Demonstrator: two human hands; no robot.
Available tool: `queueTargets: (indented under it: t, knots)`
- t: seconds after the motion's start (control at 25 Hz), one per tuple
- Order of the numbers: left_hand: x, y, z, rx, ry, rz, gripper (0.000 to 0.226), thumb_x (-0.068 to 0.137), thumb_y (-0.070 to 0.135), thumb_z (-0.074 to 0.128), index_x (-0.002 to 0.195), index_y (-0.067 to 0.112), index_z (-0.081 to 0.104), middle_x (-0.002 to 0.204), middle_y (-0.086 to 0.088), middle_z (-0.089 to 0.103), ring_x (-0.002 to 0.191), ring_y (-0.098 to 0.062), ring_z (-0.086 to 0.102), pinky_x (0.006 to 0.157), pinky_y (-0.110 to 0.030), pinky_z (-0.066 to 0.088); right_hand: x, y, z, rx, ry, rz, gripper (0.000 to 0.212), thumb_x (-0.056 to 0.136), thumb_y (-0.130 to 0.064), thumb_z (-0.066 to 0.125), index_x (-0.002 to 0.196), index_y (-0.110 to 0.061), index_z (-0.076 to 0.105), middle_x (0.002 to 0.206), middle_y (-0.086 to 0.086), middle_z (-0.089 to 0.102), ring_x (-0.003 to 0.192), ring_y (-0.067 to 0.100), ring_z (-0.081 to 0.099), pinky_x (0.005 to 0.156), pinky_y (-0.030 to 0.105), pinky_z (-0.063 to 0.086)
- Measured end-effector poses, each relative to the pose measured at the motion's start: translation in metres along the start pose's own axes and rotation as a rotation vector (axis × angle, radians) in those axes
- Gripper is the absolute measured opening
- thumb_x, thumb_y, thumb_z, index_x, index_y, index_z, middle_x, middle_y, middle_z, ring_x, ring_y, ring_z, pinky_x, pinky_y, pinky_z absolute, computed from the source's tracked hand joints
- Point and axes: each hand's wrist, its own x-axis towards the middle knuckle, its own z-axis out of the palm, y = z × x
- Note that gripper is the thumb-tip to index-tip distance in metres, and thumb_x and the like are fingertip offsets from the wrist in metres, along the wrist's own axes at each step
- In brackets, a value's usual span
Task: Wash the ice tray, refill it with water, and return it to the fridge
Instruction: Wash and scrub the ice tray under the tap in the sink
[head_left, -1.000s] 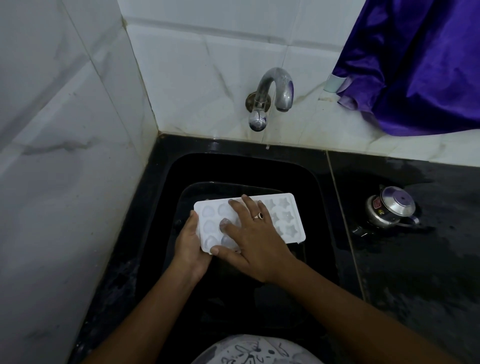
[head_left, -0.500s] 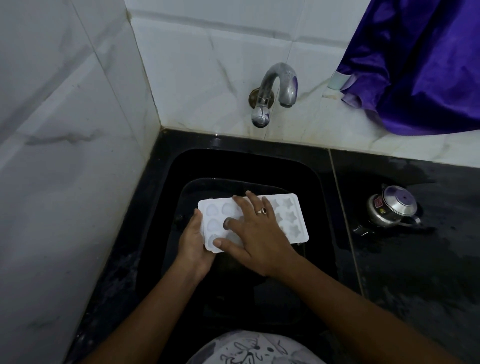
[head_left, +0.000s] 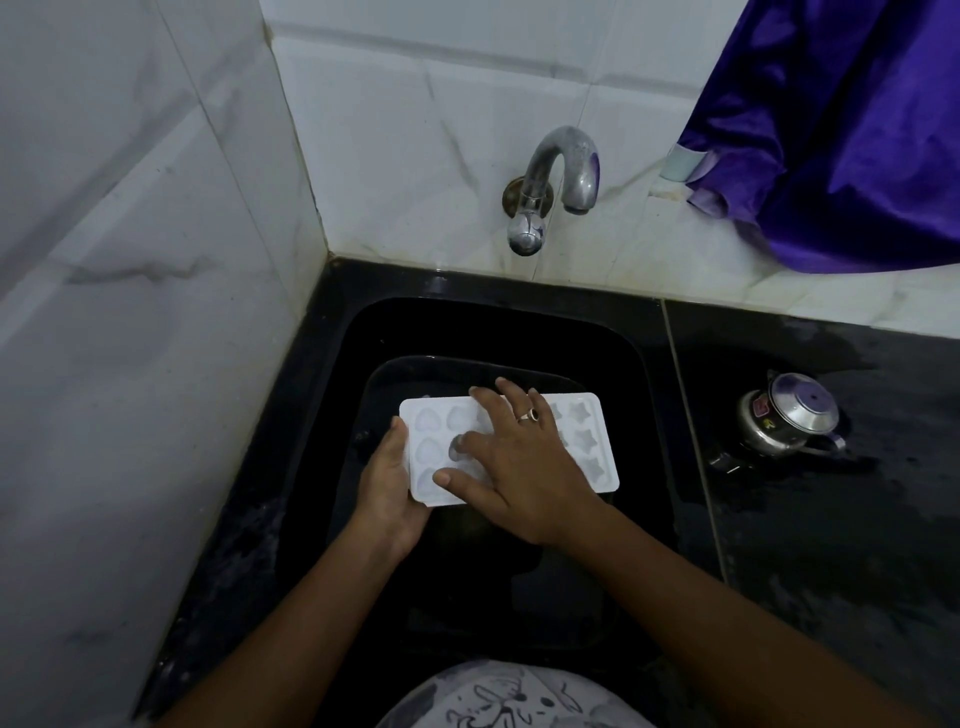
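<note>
A white ice tray (head_left: 584, 441) with heart and star moulds is held level over the black sink (head_left: 498, 332). My left hand (head_left: 389, 488) grips its left end, thumb on the rim and fingers under it. My right hand (head_left: 519, 462), with a ring on one finger, lies spread on top of the tray, fingertips pressing into the moulds in its left half. The metal tap (head_left: 561, 176) on the tiled wall stands above the sink, and no water runs from it.
A small steel kettle (head_left: 789, 421) sits on the wet black counter to the right of the sink. A purple cloth (head_left: 841, 130) hangs at the upper right. White marble tile walls close off the left and back.
My right hand's fingers have shifted a little over the moulds of the tray. My left hand keeps its hold. The camera has tilted slightly.
</note>
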Motion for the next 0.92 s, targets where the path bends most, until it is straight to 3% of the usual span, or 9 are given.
queueTargets:
  t: [0.2, 0.92]
  knots:
    - [-0.004, 0.004, 0.002, -0.010, 0.011, 0.024, 0.065, 0.108, 0.058, 0.039, 0.138, 0.005, 0.063, 0.133, -0.024, 0.071, 0.127, -0.044, 0.065, 0.111, -0.060, 0.048, -0.005, -0.002, 0.002, -0.012, -0.034, -0.021, 0.068, 0.098, -0.077, 0.026, 0.131, -0.032, 0.065, 0.163, 0.011, 0.035, 0.157, 0.033, 0.015, 0.127, 0.059, 0.005]
    - [-0.005, 0.001, 0.000, -0.034, -0.007, 0.007, 0.068, 0.108, 0.058, 0.037, 0.142, 0.004, 0.060, 0.137, -0.026, 0.068, 0.128, -0.043, 0.064, 0.109, -0.056, 0.049, 0.002, -0.008, 0.001, 0.021, -0.014, -0.005, 0.068, 0.100, -0.075, 0.029, 0.117, -0.026, 0.072, 0.162, 0.009, 0.036, 0.156, 0.031, 0.018, 0.126, 0.057, 0.007]
